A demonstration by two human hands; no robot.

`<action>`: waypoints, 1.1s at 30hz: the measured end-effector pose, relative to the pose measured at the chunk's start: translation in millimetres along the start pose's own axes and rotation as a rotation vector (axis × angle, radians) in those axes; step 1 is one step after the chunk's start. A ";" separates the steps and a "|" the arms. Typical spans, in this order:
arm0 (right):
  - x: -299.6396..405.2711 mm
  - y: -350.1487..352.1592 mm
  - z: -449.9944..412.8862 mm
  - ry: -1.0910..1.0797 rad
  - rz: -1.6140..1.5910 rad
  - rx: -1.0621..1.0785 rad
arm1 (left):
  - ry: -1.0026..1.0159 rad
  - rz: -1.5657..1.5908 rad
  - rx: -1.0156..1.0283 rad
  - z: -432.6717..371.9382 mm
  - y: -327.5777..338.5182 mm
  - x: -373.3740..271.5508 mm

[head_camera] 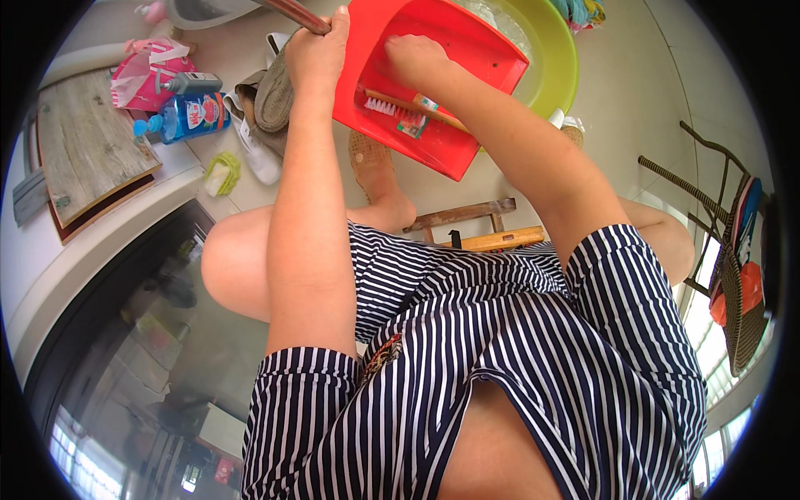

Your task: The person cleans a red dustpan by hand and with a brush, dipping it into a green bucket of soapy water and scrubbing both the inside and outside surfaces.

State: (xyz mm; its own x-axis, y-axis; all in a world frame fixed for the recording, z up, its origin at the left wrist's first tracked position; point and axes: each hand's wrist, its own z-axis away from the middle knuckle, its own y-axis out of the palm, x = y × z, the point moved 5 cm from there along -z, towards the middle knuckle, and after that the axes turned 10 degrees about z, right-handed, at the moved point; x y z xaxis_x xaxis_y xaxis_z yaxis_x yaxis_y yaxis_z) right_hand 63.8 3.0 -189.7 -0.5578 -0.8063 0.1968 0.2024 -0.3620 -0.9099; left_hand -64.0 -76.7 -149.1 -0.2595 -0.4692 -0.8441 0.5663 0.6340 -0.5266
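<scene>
My left hand (pixel 315 56) is closed around the metal pole handle (pixel 297 14) of a red plastic dustpan (pixel 431 156). The dustpan is tilted over the edge of a lime-green basin (pixel 565 69) that holds sudsy-looking water. Inside the pan, my right hand (pixel 417 59) is curled against the red surface; its fingers face away, so whether they hold anything is hidden. A wooden scrub brush (pixel 395 100) with pale bristles shows in the pan, partly behind my right forearm.
Left of the dustpan are grey and white shoes (pixel 256 150), a blue pump bottle (pixel 197 117), a grey pump bottle (pixel 195 82) and soap in a green holder (pixel 223 174). A wooden stool (pixel 494 240) is beneath me. A woven chair (pixel 728 250) stands at right.
</scene>
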 end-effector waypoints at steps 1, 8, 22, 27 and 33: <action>0.9 -1.3 0.6 0.027 0.009 0.056 | 0.010 0.026 0.002 0.5 0.6 -0.3; 6.6 -4.3 -3.7 0.009 0.068 0.049 | 0.026 0.126 -0.002 5.0 -1.4 -3.5; 11.1 9.8 107.1 -0.322 -0.042 -0.160 | 0.066 0.169 -0.009 -5.9 -2.0 8.8; -12.8 14.1 88.7 -0.233 -0.256 -0.510 | 0.087 0.161 -0.027 -4.7 0.0 13.9; -59.0 -9.1 67.9 0.035 0.362 -0.653 | 0.085 0.285 -0.015 -6.7 1.1 14.7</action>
State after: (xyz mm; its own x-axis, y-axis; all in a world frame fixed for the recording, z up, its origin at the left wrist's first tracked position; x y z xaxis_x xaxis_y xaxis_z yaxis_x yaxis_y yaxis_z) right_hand 149.6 22.2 -168.2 -0.5748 -0.8029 -0.1580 -0.1349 0.2834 -0.9495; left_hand -72.4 -78.9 -162.8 -0.1567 -0.2176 -0.9634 0.6142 0.7424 -0.2676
